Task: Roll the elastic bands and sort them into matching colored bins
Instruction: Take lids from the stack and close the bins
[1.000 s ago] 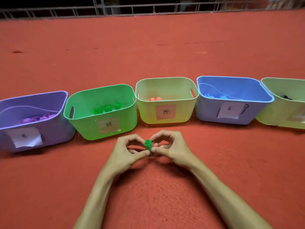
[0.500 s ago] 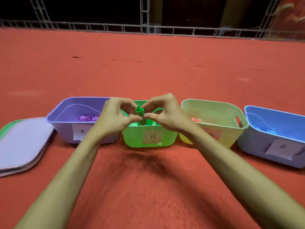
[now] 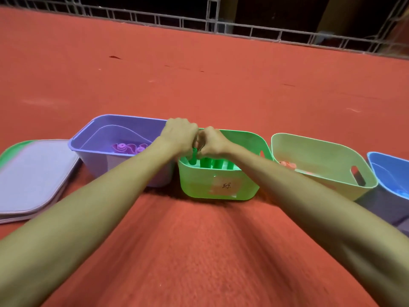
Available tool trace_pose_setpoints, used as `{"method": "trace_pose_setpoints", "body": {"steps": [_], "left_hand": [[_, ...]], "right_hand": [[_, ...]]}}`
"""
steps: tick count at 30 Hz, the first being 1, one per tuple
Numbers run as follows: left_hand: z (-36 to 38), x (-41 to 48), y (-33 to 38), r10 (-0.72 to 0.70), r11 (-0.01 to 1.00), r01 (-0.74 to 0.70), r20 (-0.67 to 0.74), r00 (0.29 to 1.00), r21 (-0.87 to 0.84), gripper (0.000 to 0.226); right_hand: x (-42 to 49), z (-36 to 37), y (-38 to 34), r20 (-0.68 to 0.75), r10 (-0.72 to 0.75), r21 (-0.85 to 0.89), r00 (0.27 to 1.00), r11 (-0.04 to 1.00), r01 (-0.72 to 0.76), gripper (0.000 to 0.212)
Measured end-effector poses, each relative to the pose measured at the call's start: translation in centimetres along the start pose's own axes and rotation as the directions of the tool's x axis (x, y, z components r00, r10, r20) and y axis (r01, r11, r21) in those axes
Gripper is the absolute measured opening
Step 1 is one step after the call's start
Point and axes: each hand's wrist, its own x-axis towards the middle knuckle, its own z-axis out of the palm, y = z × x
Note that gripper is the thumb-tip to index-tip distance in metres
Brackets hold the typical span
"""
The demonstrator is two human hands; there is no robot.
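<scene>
**green roll going into the green bin**

the red carpet carries everything. at far left is a stack of lids, off the bins so they're open for drop-ins. the bins sit in a row, l to r: purple bin, green bin, yellow bin, blue bin. the row is prob so each colour is one reach away. the paper label on the green bin faces the person, prob for quick checking.

both forearms reach fwd, and the hands meet over the near-left corner of the green bin. the left hand and right hand are knuckle to knuckle, fingers curled in, both pinching the top of one green roll. using 2 hands prob keeps the coil from springing loose before it's let go.

the roll hangs upright just below the fingertips, its lower end already inside the bin rim. can't tell if it's touching the bottom. it's just left of the other green rolls, which stand upright in a line, so it looks aimed at the next slot. purple rolls lie in the purple bin and orange rolls in the yellow one. the colour match is right, and only the release is left for this piece.
</scene>
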Motion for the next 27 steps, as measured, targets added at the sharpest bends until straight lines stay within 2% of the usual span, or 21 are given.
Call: {"method": "trace_pose_setpoints", "body": {"steps": [3,8,11,14,18,23,25,27], "left_hand": [[-0.2,0.6,1.1,0.06,0.99,-0.064,0.036,0.998,0.123,0.042],[-0.3,1.3,2.2,0.067,0.984,-0.089,0.139,0.988,0.155,0.043],[1.0,1.4,2.8,0.094,0.977,-0.12,0.148,0.985,0.177,0.029],[1.7,1.4,2.9,0.121,0.968,-0.151,0.159,0.98,0.199,0.025],[1.2,1.5,2.8,0.122,0.979,-0.149,0.18,0.976,0.141,0.026],[0.2,1.4,2.6,0.12,0.992,-0.11,0.241,0.963,-0.055,0.046],[-0.5,1.1,2.3,0.135,0.986,-0.111,0.2,0.97,-0.123,0.045],[-1.5,0.6,1.5,0.14,0.975,-0.116,0.116,0.983,-0.191,0.039]], "right_hand": [[0.8,0.2,0.2,0.001,0.014,-0.047,1.0,0.999,-0.014,0.018],[1.5,0.1,0.9,0.011,0.072,-0.058,0.997,0.996,-0.072,0.026],[1.3,0.6,1.4,0.034,0.104,-0.107,0.994,0.989,-0.1,0.029],[0.9,0.7,1.2,0.038,0.131,-0.159,0.991,0.979,-0.124,0.03],[0.7,0.4,1.0,0.043,0.136,-0.159,0.99,0.979,-0.127,0.028],[0.0,-1.0,0.6,0.033,0.112,-0.15,0.993,0.983,-0.106,0.028],[-0.4,-2.1,-0.1,0.003,0.084,-0.145,0.996,0.986,-0.083,0.033],[-1.0,-3.3,-1.2,-0.032,0.034,-0.108,0.999,0.993,-0.037,0.027]]}}
